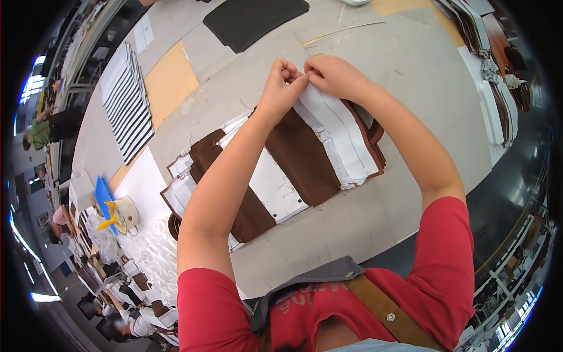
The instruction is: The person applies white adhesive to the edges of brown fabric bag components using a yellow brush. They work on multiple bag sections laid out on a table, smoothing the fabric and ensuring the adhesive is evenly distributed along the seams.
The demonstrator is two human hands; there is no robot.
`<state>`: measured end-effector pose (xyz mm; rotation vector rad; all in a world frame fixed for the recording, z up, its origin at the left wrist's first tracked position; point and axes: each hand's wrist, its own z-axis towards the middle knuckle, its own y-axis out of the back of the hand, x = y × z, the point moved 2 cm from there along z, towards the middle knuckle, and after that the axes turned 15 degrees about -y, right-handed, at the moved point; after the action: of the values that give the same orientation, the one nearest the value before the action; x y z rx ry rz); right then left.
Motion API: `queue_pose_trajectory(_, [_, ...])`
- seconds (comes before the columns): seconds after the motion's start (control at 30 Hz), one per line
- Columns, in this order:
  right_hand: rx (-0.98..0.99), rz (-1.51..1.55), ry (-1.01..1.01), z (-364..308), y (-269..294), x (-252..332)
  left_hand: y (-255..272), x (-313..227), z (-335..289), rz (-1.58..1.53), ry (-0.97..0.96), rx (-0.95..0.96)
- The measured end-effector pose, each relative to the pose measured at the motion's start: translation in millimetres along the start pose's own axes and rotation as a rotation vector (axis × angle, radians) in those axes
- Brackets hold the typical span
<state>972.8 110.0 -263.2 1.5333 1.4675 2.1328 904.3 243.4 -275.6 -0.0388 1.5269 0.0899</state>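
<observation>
In front of me lies an unfolded brown-and-white piece, apparently a bag part, with brown fabric strips (302, 158), a white panel (274, 185) and brown edging. Loose threads hang from its seams. At its far right side a white backing strip (343, 138) rises toward my fingers. My right hand (337, 76) pinches the far end of this strip. Close against it, my left hand (282, 88) is closed in a pinch, thumb and forefinger meeting the right fingertips. Whatever sits between the left fingertips is too small to make out.
A dark flat panel (252, 20) lies at the far side of the grey table (422, 88). Striped cloth (126, 105), a blue tray (104, 193) and a white pot (126, 216) with a yellow tool stand left. Brown and white strips (489, 76) pile up right. Several people work beyond.
</observation>
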Motion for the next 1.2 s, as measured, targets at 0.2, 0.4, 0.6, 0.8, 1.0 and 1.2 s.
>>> queue_pose_trajectory(0.2, [-0.107, 0.302, -0.297, -10.9, 30.5, 8.1, -1.1, 12.0, 5.4, -0.014, -0.02, -0.039])
queue_pose_trajectory(0.4, [-0.257, 0.464, -0.366, -59.9, 55.7, 7.9, -3.0, 9.6, 7.8, -0.014, 0.093, -0.152])
queue_pose_trajectory(0.6, [-0.351, 0.601, -0.503, -144.5, 70.0, -5.4, 14.4, -4.9, -28.6, 0.265, -0.16, -0.231])
queue_pose_trajectory(0.8, [-0.158, 0.83, -0.841, -243.7, 28.3, -22.7, -25.6, -17.7, -128.2, 0.312, -0.165, -0.193])
queue_pose_trajectory(1.0, [-0.013, 0.947, -0.963, -268.1, -27.9, 9.5, -80.1, -11.8, -201.1, 0.221, -0.029, -0.117])
queue_pose_trajectory(1.2, [-0.078, 0.954, -0.959, -259.1, -54.4, 3.5, -115.2, -10.1, -238.6, 0.162, 0.061, -0.1])
